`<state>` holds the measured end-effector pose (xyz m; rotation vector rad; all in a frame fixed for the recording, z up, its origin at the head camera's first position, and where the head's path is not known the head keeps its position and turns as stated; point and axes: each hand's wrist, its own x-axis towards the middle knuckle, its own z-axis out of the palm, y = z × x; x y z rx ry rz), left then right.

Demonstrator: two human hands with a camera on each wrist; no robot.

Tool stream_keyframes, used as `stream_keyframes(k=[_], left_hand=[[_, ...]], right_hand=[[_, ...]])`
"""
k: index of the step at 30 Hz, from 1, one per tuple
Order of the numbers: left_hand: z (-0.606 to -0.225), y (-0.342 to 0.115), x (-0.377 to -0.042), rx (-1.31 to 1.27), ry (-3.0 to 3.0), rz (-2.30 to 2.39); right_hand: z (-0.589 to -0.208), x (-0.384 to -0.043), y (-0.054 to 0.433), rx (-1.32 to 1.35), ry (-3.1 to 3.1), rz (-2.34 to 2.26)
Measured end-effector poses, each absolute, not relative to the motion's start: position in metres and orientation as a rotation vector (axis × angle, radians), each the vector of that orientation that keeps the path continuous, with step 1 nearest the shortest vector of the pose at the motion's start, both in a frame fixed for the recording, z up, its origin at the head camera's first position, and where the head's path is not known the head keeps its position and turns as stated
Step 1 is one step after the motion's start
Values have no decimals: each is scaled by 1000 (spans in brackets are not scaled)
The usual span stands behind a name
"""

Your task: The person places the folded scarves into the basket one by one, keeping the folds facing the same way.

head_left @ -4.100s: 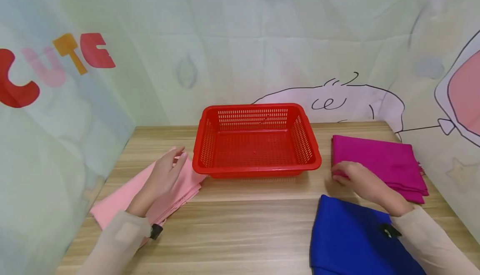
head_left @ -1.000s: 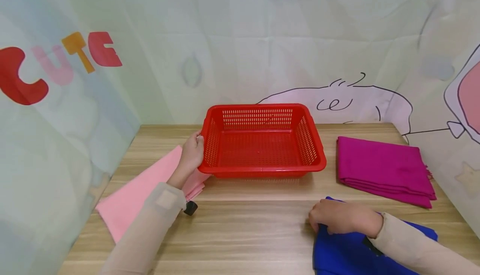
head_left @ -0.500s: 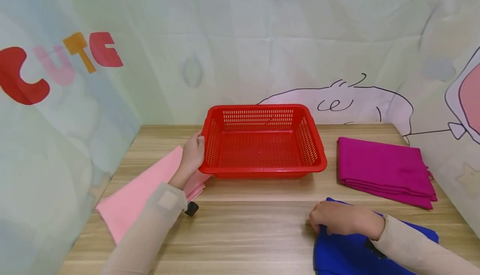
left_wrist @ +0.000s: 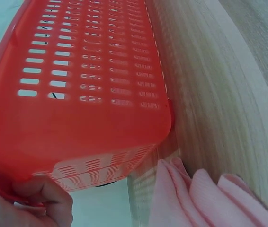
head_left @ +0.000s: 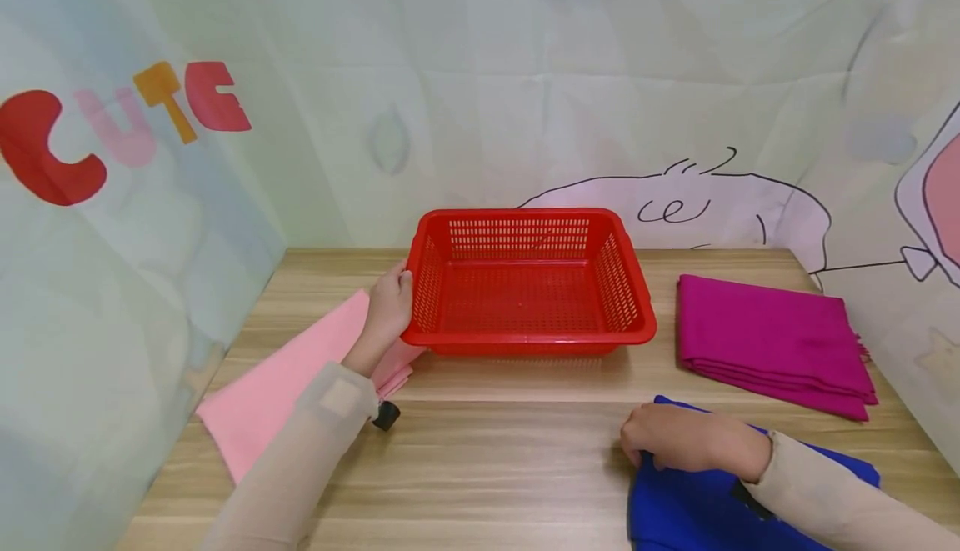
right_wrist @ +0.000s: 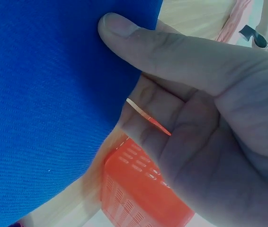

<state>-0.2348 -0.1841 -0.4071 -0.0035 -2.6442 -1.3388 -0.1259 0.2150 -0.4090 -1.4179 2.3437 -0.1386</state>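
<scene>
A red slotted plastic basket [head_left: 525, 338] stands at the back middle of the table, with nothing in it. My left hand [head_left: 387, 305] grips its left rim, fingers curled under the edge in the left wrist view [left_wrist: 44, 201]. At the lower right lies a folded blue cloth [head_left: 686, 505]. My right hand [head_left: 686, 438] pinches its left edge; in the right wrist view the thumb lies over the blue fabric [right_wrist: 53, 104] and the fingers go behind it. The forearm covers part of this cloth.
A folded pink cloth [head_left: 281, 393] lies under my left forearm, its folds close to the basket. The folded magenta cloth [head_left: 768, 338] rests at the right, behind the blue one. A printed fabric backdrop [head_left: 480, 101] rises behind the wooden table [head_left: 480, 468].
From above the pink cloth, my left hand has moved to the basket's rim. My right hand has left the magenta cloth's edge and taken the blue cloth. Over the last second both hands stay still.
</scene>
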Motion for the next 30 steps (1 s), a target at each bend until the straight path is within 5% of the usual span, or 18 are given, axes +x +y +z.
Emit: stream_keyframes(k=[30], left_hand=[[-407,-184,-236,-4,-2636,-1308]], right_hand=[[-407,-127,211,-1503,2341,-163]])
